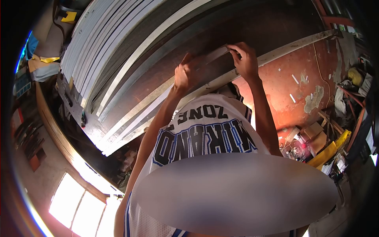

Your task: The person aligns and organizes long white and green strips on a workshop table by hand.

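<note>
A thin pale strip (218,54), blurred along its length, runs between my two hands above a dark work surface (252,23). My right hand (245,62) pinches its right end between thumb and fingertips. My left hand (184,74) is closed, with its fingers curled and partly smeared by motion. The strip fades into the blur beside it, so what those fingers grip cannot be made out. Below my left hand, long light strips (148,111) lie slanting along the near side of the surface.
Many long grey-white lengths (103,35) lie stacked side by side at the upper left. A pale bar (292,50) edges the surface at the right. Beyond it is a worn red floor (284,87). Clutter and a yellow piece (331,149) lie at the lower right.
</note>
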Tool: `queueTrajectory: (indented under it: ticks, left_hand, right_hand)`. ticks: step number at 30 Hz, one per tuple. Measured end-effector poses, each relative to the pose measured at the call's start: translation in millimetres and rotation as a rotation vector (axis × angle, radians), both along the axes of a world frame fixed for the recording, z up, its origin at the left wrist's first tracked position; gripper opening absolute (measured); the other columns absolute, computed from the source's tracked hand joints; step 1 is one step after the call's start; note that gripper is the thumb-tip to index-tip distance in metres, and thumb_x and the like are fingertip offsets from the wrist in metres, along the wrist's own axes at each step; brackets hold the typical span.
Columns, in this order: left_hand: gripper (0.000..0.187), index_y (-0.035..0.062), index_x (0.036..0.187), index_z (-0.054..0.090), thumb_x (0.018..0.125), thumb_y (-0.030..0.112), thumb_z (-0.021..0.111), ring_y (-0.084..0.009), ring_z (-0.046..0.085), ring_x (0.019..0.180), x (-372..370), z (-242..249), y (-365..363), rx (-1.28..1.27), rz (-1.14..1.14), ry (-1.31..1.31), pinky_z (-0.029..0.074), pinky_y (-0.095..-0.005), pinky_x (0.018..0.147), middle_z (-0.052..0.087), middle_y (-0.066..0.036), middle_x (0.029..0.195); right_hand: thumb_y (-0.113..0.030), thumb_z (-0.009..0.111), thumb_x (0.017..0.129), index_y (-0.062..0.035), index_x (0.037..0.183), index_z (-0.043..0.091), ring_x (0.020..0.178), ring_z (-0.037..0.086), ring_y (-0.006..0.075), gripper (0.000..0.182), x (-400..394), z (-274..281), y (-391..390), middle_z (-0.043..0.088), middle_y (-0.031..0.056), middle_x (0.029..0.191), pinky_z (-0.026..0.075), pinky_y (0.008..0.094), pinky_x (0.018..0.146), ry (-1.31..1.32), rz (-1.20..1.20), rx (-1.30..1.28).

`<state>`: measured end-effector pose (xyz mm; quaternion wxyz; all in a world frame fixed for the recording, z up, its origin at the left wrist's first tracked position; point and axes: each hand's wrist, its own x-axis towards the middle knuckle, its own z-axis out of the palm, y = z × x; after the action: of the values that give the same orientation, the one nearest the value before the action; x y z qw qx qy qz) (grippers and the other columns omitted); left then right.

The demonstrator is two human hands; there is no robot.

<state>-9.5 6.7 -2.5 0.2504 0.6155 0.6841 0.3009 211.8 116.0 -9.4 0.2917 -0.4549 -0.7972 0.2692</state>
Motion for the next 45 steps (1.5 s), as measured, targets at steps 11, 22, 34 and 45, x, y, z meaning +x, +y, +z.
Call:
queueTrajectory:
  ticks: [11, 22, 34, 45]
  left_hand:
    - [0.034, 0.0154, 0.118, 0.076, 0.084, 0.018, 0.078, -0.0307, 0.073, 0.083, 0.4, 0.7, -0.4, -0.018, 0.016, -0.003, 0.060, -0.0404, 0.075, 0.070, -0.010, 0.110]
    - [0.034, 0.0162, 0.118, 0.076, 0.084, 0.018, 0.078, -0.0302, 0.074, 0.084, 0.4, 2.2, -0.3, -0.022, 0.009, -0.008, 0.060, -0.0402, 0.075, 0.070, -0.010, 0.112]
    - [0.035, 0.0161, 0.117, 0.076, 0.082, 0.017, 0.079, -0.0312, 0.074, 0.086, 1.3, 1.1, 0.4, -0.008, 0.021, -0.006, 0.060, -0.0408, 0.075, 0.069, -0.011, 0.110]
    - [0.035, 0.0191, 0.118, 0.076, 0.083, 0.019, 0.079, -0.0330, 0.073, 0.088, 0.8, -0.4, -0.4, -0.023, 0.028, -0.003, 0.060, -0.0422, 0.076, 0.068, -0.011, 0.110]
  right_hand:
    - [-0.004, 0.071, 0.090, -0.0105, 0.110, 0.074, 0.097, 0.068, 0.0292, 0.021, 2.8, 4.9, -5.1, 0.071, 0.0073, 0.104, 0.052, 0.0388, 0.086, -0.061, -0.013, 0.042]
    - [-0.004, 0.070, 0.089, -0.0131, 0.107, 0.073, 0.095, 0.067, 0.0299, 0.021, 4.0, 2.8, -8.3, 0.070, 0.0069, 0.101, 0.051, 0.0404, 0.085, 0.015, -0.078, 0.017]
    - [-0.001, 0.070, 0.086, -0.0134, 0.105, 0.074, 0.101, 0.066, 0.0271, 0.023, -12.6, -2.1, -22.7, 0.069, 0.0028, 0.109, 0.053, 0.0384, 0.089, -0.076, 0.021, 0.124]
    - [-0.002, 0.071, 0.086, -0.0149, 0.109, 0.074, 0.098, 0.067, 0.0251, 0.026, -11.2, -13.5, -23.7, 0.066, 0.0030, 0.113, 0.054, 0.0373, 0.087, -0.033, -0.023, 0.108]
